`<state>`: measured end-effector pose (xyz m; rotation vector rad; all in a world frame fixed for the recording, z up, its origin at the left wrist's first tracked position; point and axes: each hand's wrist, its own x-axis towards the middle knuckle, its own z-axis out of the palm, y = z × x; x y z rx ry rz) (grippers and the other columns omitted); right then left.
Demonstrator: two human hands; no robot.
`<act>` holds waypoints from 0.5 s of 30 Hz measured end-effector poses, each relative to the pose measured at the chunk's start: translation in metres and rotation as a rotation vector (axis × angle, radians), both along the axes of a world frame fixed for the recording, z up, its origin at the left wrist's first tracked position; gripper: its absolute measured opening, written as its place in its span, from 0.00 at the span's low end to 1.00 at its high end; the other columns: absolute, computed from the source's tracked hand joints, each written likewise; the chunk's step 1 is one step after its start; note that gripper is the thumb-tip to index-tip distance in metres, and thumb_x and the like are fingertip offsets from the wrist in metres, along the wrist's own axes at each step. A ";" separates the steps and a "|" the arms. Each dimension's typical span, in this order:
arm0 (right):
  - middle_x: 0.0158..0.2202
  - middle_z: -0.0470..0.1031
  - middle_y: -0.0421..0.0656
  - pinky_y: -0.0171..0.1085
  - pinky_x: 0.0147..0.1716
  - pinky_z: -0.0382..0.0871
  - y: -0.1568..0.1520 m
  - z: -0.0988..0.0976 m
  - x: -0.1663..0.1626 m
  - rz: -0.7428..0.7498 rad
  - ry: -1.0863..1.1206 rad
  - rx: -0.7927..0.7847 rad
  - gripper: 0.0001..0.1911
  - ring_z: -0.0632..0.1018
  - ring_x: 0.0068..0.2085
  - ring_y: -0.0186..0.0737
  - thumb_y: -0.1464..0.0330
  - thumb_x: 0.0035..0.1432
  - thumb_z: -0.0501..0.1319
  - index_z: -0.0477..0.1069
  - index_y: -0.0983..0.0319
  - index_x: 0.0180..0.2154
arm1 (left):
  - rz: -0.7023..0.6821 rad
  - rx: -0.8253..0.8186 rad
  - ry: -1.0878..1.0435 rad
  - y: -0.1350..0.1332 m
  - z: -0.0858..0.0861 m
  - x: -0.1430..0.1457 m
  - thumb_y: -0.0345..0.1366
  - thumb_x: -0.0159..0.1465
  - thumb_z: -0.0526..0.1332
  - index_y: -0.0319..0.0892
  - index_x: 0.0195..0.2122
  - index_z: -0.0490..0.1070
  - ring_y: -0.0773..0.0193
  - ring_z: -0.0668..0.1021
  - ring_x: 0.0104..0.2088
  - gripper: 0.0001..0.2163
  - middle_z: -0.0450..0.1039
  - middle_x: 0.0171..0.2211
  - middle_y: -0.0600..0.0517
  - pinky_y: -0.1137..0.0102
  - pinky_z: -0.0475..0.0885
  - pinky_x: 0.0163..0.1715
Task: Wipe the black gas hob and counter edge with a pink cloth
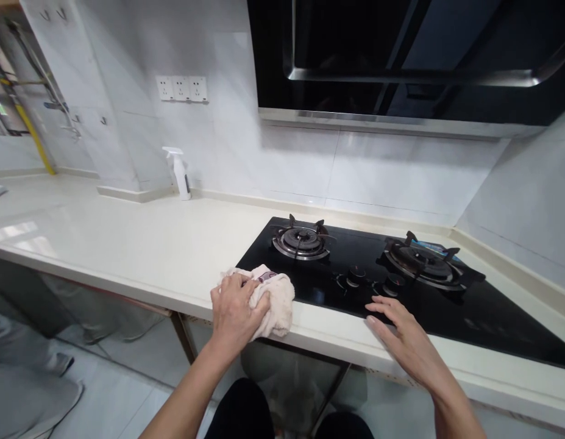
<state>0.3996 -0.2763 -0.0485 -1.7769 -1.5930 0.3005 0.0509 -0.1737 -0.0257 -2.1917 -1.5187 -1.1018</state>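
My left hand (234, 311) presses down on a crumpled pale pink cloth (277, 299), fingers curled over it, at the front left corner of a black glass gas hob (469, 311). The cloth lies half on the hob, half on the cream countertop (127, 244). My right hand (398, 335) lies flat with fingers stretched out on the hob's front edge, just below two round control knobs (376, 279). It holds nothing. The hob has a left burner (301, 241) and a right burner (423, 262).
A white spray bottle (179, 174) stands against the tiled wall at the back left. A black range hood (401, 61) hangs above the hob. Wall sockets (181, 88) sit above the bottle. Open space shows under the counter's front edge.
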 end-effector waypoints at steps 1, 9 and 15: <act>0.65 0.67 0.44 0.48 0.49 0.77 0.000 0.000 0.000 0.002 0.001 -0.001 0.23 0.68 0.65 0.53 0.45 0.65 0.55 0.76 0.48 0.51 | 0.027 -0.004 -0.006 0.000 0.001 0.003 0.40 0.66 0.61 0.45 0.40 0.79 0.49 0.73 0.47 0.08 0.75 0.43 0.46 0.57 0.64 0.45; 0.63 0.69 0.46 0.48 0.51 0.75 0.004 -0.007 0.005 0.022 -0.072 0.052 0.22 0.71 0.63 0.52 0.47 0.67 0.55 0.77 0.50 0.50 | 0.037 -0.018 -0.036 -0.019 -0.003 0.047 0.40 0.64 0.64 0.44 0.42 0.79 0.47 0.72 0.49 0.08 0.74 0.45 0.44 0.52 0.63 0.48; 0.62 0.70 0.46 0.48 0.53 0.74 0.008 -0.011 0.008 0.024 -0.105 0.078 0.22 0.71 0.62 0.51 0.47 0.66 0.55 0.77 0.51 0.50 | -0.266 0.008 -0.035 -0.051 -0.020 0.108 0.44 0.62 0.67 0.45 0.41 0.77 0.46 0.70 0.51 0.10 0.73 0.45 0.44 0.49 0.63 0.53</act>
